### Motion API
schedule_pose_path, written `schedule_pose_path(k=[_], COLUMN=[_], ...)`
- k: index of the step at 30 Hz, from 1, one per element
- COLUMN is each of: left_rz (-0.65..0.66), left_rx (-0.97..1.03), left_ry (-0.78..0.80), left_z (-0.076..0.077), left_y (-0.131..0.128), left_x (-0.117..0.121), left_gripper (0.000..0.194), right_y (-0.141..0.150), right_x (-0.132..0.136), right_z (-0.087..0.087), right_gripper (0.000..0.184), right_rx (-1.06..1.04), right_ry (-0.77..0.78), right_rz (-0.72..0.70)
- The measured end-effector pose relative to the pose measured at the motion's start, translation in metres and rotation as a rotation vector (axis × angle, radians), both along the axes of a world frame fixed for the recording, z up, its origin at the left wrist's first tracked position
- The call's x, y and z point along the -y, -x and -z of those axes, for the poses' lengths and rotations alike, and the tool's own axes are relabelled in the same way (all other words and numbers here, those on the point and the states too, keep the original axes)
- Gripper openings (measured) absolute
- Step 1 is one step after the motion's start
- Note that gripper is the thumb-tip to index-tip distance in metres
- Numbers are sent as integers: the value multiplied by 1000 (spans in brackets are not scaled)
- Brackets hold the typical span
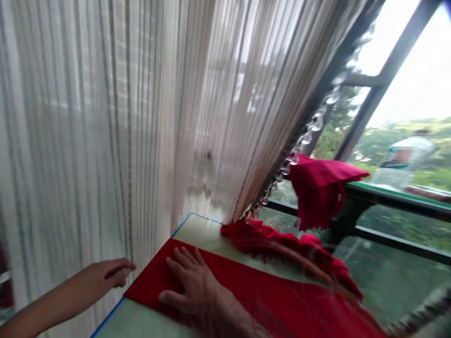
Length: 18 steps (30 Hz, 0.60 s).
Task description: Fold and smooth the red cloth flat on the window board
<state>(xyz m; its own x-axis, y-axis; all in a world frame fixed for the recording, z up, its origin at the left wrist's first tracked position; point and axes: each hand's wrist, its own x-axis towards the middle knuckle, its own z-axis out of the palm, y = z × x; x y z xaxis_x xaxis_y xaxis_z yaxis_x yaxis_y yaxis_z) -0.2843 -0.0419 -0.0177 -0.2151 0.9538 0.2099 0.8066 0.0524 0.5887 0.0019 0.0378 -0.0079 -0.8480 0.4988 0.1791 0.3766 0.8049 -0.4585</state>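
A flat length of red cloth (pixel 271 291) lies across a pale table top with blue edging (pixel 192 227). My right hand (pixel 193 281) rests palm down on the cloth near its left end, fingers spread. At the left, my left hand (pixel 114 273) hovers just beyond the cloth's left corner, apart from it. Its fingers are loosely bent with a gap between them, and nothing shows in them. Bunched red fabric (pixel 289 249) lies along the far side of the table. A long brown strip, blurred, crosses the red fabric at the right; what it is I cannot tell.
A sheer striped curtain (pixel 105 141) hangs behind the table, with clear beads (pixel 306 137) along its slanted edge. Pinkish-red cloth (pixel 320 188) drapes over a dark rail (pixel 405 199) by the window. Greenery shows beyond the glass, beside a blurred pale shape.
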Motion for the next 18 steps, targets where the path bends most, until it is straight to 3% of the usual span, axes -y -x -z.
schedule_pose_path(k=[2, 4, 6, 9, 13, 15, 18], left_rz=[173, 261, 392, 420, 361, 355, 328], left_rx=[20, -38, -163, -326, -416, -432, -427], left_ry=[-38, -176, -178, -48, 101, 133, 210], left_z=[-13, -18, -12, 11, 32, 29, 9], left_y=[-32, -77, -125, -174, -182, -178, -182], left_x=[-28, -53, -71, -83, -84, -84, -78], left_gripper=[41, 51, 55, 62, 70, 71, 72], right_y=[-10, -28, -56, -111, -183, -206, -218], right_x=[-4, -9, -9, -2, 12, 15, 16], right_z=[-4, -6, -1, 12, 27, 29, 28], right_gripper=[75, 68, 62, 60, 60, 60, 61], right_rx=[2, 33, 58, 93, 135, 145, 152], right_ry=[-42, -81, -95, -86, -85, -89, -89], right_rz=[59, 187, 323, 478, 611, 656, 685])
